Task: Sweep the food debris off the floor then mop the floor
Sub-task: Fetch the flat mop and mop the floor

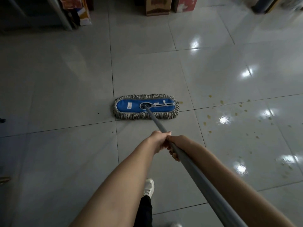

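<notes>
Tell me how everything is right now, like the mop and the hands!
Mop: lying flat, fringe spread out.
Handle: slanted up from the mop.
Left hand: grips the handle.
Right hand: grips the handle, right behind the left.
Spots: yellow, scattered right of the mop, not mopped yet.
Floor: shiny tiles.
Boxes: standing at the far edge.

Open tiled floor surrounds the mop; cardboard boxes and a shelf unit block the far edge
</notes>
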The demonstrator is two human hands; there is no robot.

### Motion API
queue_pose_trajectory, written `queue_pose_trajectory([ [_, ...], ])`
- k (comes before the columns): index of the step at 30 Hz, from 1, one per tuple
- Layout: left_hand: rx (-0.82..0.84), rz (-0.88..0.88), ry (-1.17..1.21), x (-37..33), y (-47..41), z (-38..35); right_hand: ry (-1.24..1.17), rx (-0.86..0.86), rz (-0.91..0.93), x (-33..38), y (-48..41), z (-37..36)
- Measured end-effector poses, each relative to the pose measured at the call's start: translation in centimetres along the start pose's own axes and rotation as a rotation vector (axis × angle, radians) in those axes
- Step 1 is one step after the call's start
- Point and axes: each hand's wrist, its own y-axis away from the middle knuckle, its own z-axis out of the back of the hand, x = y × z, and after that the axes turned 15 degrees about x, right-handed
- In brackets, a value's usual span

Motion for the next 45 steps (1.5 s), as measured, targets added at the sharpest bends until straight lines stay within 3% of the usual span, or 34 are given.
queue_pose_trajectory([
  [12,0.03,-0.017,0.079,5.0,3.1,-2.8,0.025,-0.013,-0.035,-6.0,2.1,-0.2],
  [32,0.149,0.08,0.044,24.9,10.8,-17.0,0.171,-0.037,-0.177,-29.5,11.4,5.5],
  [37,0.173,0.092,0.012,26.2,11.6,-18.8,0.174,-0.046,-0.184,-31.3,12.8,6.4],
  [45,0.098,0.072,-0.159,25.3,9.3,-16.6,-0.028,-0.008,-0.058,-30.4,11.6,4.9],
])
